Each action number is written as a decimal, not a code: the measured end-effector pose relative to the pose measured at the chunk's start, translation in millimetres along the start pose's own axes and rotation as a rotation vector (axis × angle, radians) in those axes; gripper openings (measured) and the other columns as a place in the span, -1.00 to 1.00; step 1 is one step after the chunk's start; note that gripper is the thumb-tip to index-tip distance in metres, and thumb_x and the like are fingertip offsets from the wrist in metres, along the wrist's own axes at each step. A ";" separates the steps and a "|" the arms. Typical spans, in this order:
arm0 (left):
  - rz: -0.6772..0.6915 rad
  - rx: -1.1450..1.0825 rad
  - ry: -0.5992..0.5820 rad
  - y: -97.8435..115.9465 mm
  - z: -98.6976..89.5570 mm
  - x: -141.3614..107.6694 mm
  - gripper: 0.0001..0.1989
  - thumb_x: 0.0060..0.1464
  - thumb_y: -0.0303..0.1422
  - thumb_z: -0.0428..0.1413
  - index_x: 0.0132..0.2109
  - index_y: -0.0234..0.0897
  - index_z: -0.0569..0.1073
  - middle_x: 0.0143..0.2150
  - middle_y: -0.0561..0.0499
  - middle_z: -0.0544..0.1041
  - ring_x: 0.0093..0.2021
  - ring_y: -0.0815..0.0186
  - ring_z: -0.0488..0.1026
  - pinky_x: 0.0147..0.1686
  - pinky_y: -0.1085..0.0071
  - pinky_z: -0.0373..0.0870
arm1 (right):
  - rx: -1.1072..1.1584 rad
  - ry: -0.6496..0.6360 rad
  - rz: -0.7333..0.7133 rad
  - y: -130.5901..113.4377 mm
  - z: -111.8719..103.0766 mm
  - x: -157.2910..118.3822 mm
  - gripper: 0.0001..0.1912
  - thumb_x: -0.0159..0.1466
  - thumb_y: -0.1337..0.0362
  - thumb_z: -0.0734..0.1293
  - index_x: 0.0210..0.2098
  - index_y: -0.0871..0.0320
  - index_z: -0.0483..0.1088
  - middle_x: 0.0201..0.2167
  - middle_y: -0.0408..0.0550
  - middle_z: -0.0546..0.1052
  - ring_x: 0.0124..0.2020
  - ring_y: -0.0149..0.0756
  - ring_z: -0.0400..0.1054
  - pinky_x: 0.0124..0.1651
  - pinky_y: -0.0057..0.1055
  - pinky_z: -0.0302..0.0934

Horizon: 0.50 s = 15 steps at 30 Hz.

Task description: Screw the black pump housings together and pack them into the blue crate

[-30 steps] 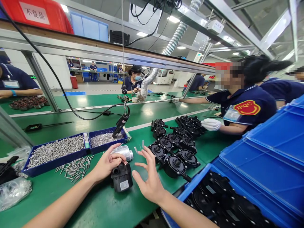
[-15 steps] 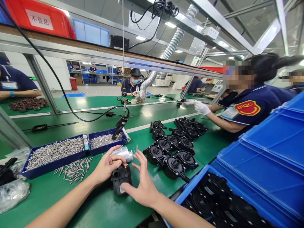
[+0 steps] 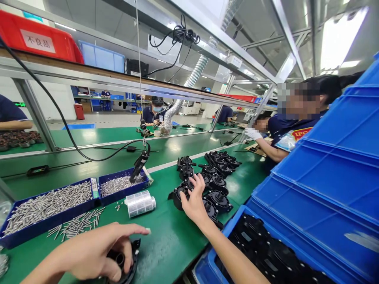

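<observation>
My left hand [image 3: 97, 250] is low at the front left, thumb and bent fingers gripping a round black pump housing [image 3: 134, 258]. Its index finger sticks out to the right, and the hand hides much of that part. Farther right, my right hand [image 3: 195, 201] curls thumb and fingers around another black pump housing [image 3: 177, 194] at the near left of a group of similar housings [image 3: 219, 199]. A roll of pale labels [image 3: 140, 204] lies on the green bench between the hands and the screw trays.
A blue tray of long screws [image 3: 50, 207] and one of small metal pieces [image 3: 118, 185] stand left, with loose screws [image 3: 77, 223] before them. A black power screwdriver [image 3: 139, 163] hangs above. Blue crates [image 3: 314, 189] are stacked right; a gloved co-worker [image 3: 274, 146] is beyond.
My left hand has moved from beside the label roll toward the front left. My right hand has left the nearer part and reached away to the group of housings. The view has shifted right.
</observation>
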<state>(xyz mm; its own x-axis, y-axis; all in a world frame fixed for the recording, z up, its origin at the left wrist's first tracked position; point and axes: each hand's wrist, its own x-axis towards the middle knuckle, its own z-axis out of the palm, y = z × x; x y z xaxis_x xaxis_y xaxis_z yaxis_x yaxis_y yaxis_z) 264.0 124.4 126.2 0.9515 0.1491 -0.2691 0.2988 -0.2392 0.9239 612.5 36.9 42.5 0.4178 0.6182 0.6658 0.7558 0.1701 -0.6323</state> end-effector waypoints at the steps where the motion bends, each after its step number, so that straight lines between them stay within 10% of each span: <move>1: -0.005 -0.012 -0.008 -0.7 -3.1 -3.0 -0.10 0.00 -0.48 0.36 0.44 0.13 0.30 -0.15 0.08 0.70 -0.08 0.11 0.61 -0.06 0.25 0.50 | 0.015 -0.028 0.030 0.9 0.5 0.9 -0.21 0.43 0.37 0.24 0.50 -0.08 -0.23 0.50 0.29 -0.29 0.34 0.11 0.27 0.22 0.30 0.38; 7: 0.149 -0.144 0.288 -34.7 -8.3 35.5 -0.13 0.09 -0.30 0.38 0.48 0.05 0.24 0.28 -0.13 0.51 0.30 0.02 0.42 0.30 0.02 0.32 | 0.252 -0.308 0.075 -61.8 -1.1 -37.2 -0.03 0.34 0.50 0.24 0.51 -0.33 -0.28 0.57 0.10 -0.37 0.30 -0.04 0.35 0.10 0.03 0.54; 15: 0.174 -0.438 -0.002 -69.3 -3.4 60.2 0.54 -0.30 -0.30 0.60 0.58 0.14 -0.26 0.44 -0.23 0.34 0.32 -0.10 0.40 0.27 -0.06 0.35 | 0.531 -0.611 0.289 -134.8 28.9 -28.3 0.22 0.14 0.52 0.44 0.52 -0.21 -0.32 0.46 0.22 0.01 0.34 0.06 0.30 -0.08 -0.14 0.61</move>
<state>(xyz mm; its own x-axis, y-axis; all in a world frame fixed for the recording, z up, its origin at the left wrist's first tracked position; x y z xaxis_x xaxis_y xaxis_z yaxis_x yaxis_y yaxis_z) 300.4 153.3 46.9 0.9850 0.1411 -0.0997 0.0757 0.1665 0.9831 484.2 18.7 97.4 0.0980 0.9714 0.2162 0.2619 0.1844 -0.9473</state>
